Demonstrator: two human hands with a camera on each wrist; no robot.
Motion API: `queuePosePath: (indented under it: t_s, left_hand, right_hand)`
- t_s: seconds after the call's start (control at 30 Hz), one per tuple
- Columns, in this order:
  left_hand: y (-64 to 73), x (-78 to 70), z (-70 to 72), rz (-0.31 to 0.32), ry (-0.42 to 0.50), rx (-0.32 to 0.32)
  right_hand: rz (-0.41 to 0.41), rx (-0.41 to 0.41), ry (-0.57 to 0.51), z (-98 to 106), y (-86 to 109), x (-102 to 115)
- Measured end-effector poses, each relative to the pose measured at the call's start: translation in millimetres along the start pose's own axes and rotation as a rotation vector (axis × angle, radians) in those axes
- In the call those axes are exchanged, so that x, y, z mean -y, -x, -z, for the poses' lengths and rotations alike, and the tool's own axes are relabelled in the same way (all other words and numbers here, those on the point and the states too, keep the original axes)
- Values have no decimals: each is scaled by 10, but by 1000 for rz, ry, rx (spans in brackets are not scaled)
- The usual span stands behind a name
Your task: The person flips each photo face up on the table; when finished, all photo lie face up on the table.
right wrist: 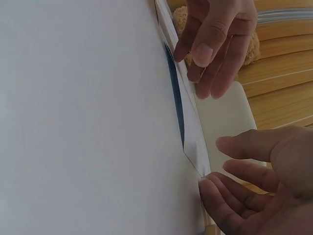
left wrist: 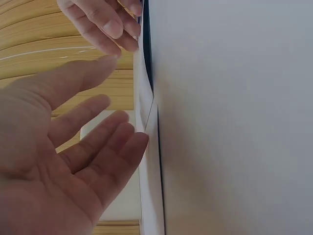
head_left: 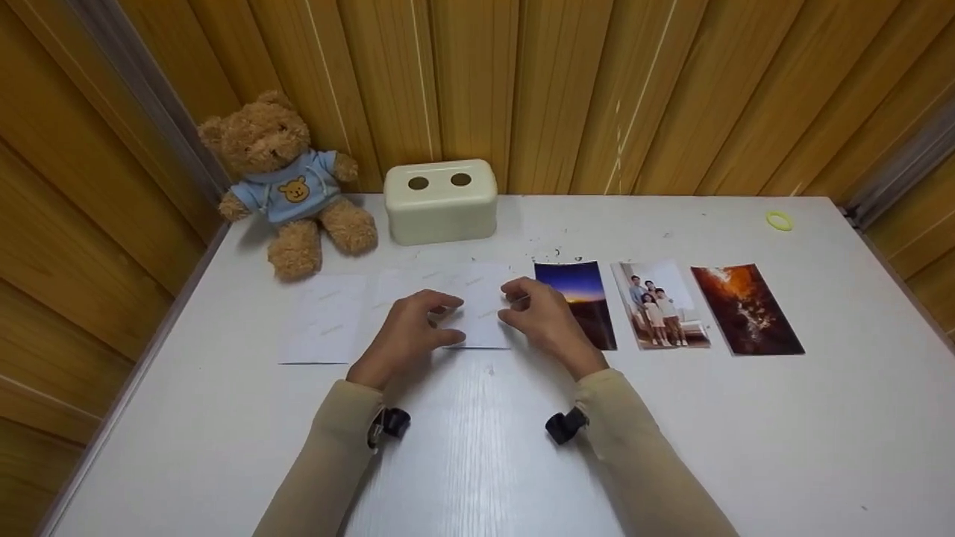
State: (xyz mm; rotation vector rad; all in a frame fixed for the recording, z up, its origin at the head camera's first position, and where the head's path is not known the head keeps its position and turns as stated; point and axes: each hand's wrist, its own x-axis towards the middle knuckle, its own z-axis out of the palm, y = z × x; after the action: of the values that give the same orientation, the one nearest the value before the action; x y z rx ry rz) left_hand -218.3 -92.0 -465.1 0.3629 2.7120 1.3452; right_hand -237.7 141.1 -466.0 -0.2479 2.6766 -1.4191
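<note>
My left hand (head_left: 410, 324) and right hand (head_left: 548, 321) face each other over a white, face-down photo (head_left: 481, 317), fingers loosely bent and apart, with no grip on it. In the right wrist view, the lower fingertips of my right hand (right wrist: 254, 181) are right at a corner of the photo (right wrist: 193, 142), whose near edge bows up and shows a blue underside. The lower fingertips of my left hand (left wrist: 83, 152) come close to the paper edge in the left wrist view. Another white sheet (head_left: 399, 280) lies partly behind my left hand.
A further white sheet (head_left: 321, 321) lies at left. Face-up at right are a sunset photo (head_left: 574, 287), a family photo (head_left: 664, 306) and an orange-brown photo (head_left: 748, 309). Behind stand a teddy bear (head_left: 287, 186) and a cream two-hole holder (head_left: 442, 212); a yellow ring (head_left: 780, 213) lies far right.
</note>
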Motion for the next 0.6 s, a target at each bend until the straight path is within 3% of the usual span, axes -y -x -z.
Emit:
queuePosePath:
  t_s: [0.2,0.6]
  left_hand:
    - [0,5,-21,34,-37,40]
    - [8,-7,-70,-50,-179,40]
  right_hand:
    - [-12,-4,24,-23,-1,-15]
    - [20,-29,27,-31,-7,-63]
